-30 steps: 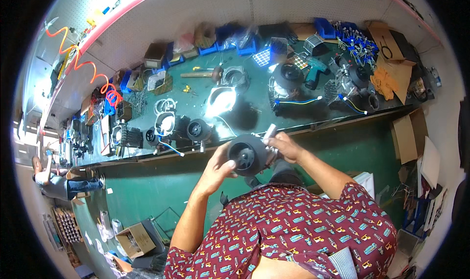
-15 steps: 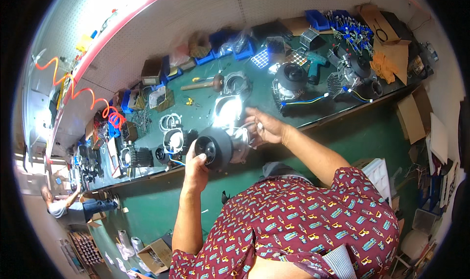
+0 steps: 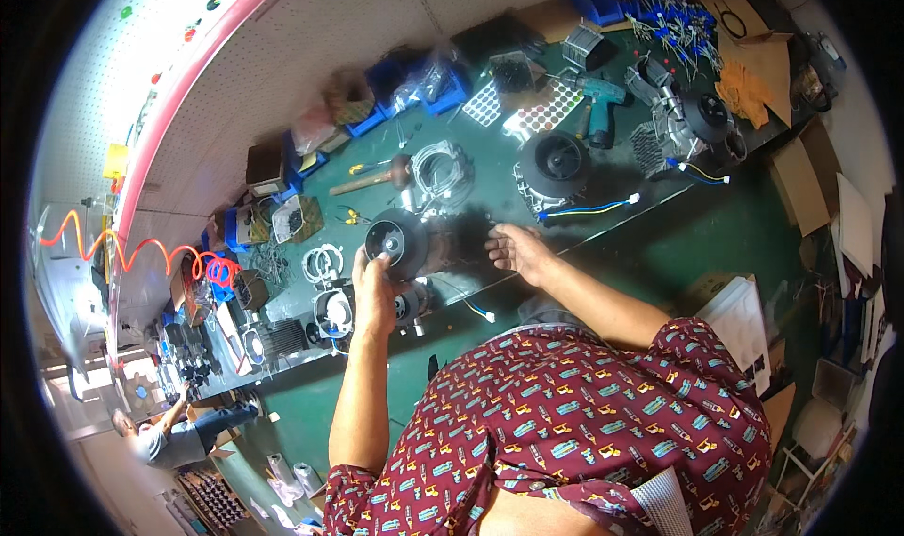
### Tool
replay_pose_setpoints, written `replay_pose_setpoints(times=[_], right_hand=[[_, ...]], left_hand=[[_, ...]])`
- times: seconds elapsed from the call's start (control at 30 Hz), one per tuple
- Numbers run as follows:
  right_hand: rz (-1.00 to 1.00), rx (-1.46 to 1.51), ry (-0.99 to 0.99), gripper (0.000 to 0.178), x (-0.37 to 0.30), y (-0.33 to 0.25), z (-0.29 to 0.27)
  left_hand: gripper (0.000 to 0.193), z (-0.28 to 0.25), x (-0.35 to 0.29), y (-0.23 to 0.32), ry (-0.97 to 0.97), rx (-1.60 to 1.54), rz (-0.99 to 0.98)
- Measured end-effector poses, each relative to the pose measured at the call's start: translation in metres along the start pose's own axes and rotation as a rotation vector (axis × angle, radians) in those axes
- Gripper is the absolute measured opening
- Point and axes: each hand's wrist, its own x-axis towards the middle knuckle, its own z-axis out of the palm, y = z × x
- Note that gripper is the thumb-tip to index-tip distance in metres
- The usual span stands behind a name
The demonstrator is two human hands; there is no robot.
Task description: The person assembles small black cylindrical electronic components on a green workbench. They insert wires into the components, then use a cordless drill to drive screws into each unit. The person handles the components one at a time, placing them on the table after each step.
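My left hand (image 3: 375, 296) grips a round black fan wheel (image 3: 411, 244) by its near side, thumb over the hub. The wheel is held above the bench's front edge, its hub side turned to the left. To its right a dark, blurred area hides whether more is joined to it. My right hand (image 3: 521, 254) is off to the right, fingers loosely bent and apart, with nothing visible in them. Just below the wheel, partly behind my left hand, sits a metal motor part (image 3: 414, 303) with a wire ending in a white connector (image 3: 490, 317).
On the green bench (image 3: 377, 169) are a mallet (image 3: 363, 180), metal rings (image 3: 439, 167), a finished-looking fan unit (image 3: 554, 164), another unit (image 3: 692, 117) and a teal power drill (image 3: 601, 103). Blue bins (image 3: 447, 89) line the back. A person (image 3: 179, 442) works at far left.
My left hand has raised the fan wheel away from me. My right hand has come off the metal assembly and moved right. The view has shifted slightly.
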Motion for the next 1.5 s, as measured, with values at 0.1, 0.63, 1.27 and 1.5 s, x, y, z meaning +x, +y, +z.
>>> replay_pose_setpoints(times=[0.1,0.63,1.27,1.5], right_hand=[[0.001,-0.026,0.002,0.024,0.004,0.006,-0.002],[-0.336,-0.516,0.024,0.029,-0.006,0.032,0.035],[-0.936,-1.244,0.103,0.024,-0.013,0.023,0.061],[-1.05,-1.323,0.026,0.023,0.002,0.027,0.048]], left_hand=[[0.04,0.001,0.009,-0.003,0.01,0.016,-0.018],[0.064,-0.017,0.019,-0.019,-0.187,0.011,-0.075],[0.025,-0.051,0.034,-0.118,0.032,0.95,0.375],[0.019,-0.053,0.039,-0.122,-0.006,1.036,0.394]])
